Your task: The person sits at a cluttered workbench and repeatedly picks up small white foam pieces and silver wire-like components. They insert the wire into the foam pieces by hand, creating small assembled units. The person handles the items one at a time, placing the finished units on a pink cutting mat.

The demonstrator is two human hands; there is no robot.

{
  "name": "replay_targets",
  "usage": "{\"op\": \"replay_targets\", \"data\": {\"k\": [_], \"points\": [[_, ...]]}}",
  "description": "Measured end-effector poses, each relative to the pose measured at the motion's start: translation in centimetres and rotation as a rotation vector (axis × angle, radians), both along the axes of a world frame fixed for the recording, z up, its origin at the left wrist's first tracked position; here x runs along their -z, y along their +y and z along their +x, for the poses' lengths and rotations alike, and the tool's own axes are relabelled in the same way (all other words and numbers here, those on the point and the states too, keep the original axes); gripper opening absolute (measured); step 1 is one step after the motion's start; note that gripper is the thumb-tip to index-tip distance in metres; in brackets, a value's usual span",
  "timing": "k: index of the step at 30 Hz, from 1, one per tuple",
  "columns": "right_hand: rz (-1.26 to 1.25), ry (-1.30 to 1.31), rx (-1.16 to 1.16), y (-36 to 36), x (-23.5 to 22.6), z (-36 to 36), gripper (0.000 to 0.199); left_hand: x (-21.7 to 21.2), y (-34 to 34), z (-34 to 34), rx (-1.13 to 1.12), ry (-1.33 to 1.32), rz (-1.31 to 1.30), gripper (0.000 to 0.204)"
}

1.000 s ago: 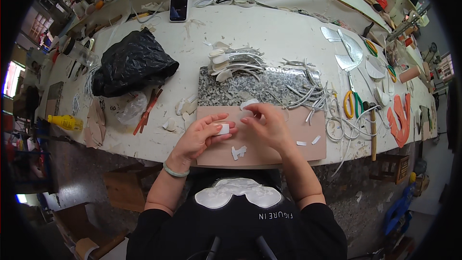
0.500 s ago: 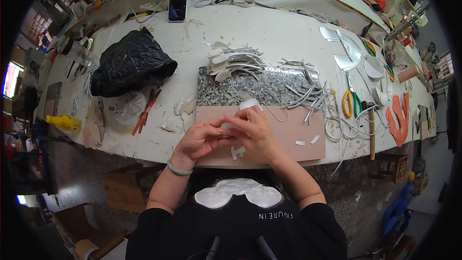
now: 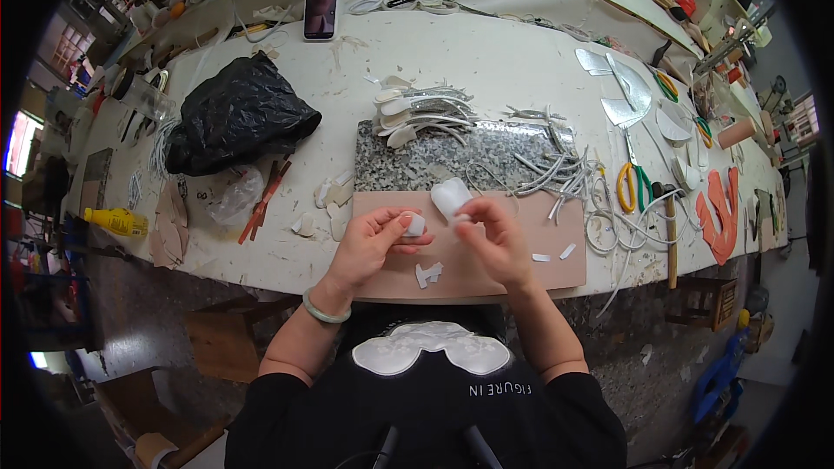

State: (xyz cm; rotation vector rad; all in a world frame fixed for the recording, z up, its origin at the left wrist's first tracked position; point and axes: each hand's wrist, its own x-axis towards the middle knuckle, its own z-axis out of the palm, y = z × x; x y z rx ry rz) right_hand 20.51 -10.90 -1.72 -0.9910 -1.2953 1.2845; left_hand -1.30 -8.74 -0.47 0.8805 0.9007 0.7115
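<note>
Between the thumb and fingers of my left hand (image 3: 369,247) is a small white rounded piece (image 3: 414,225), held above the pink-brown board (image 3: 486,282). To its right, my right hand (image 3: 497,243) is pinched, with a small white scrap (image 3: 458,220) at its fingertips. Just beyond that hand a larger white curved piece (image 3: 450,196) lies on the board; its material cannot be made out. Closer to me, white cut scraps (image 3: 428,275) lie on the board, with two small white strips (image 3: 541,258) to the right.
A speckled stone slab (image 3: 417,165) adjoins the board, bearing stacked white straps (image 3: 408,108) and grey cords (image 3: 556,169). On the right are scissors (image 3: 634,182), a hammer (image 3: 671,239) and orange pieces (image 3: 719,217). A black plastic bag (image 3: 243,113), yellow bottle (image 3: 117,221) and phone (image 3: 321,9) stand left and back.
My hands were together over the board and have drawn apart, the right one moving rightward. The small white piece stays in my left hand. The phone's screen shows a different picture.
</note>
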Motion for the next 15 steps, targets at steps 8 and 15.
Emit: {"op": "replay_targets", "data": {"k": [8,15], "points": [[0.516,-0.594,0.094,0.4,-0.9,-2.2,0.033,-0.4,0.0,-0.1,0.023,-0.132,-0.082,0.029],[-0.019,0.266,0.065,0.9,-0.7,-0.6,0.018,-0.9,0.2,-1.3,-0.038,-0.075,-0.039,0.028]]}}
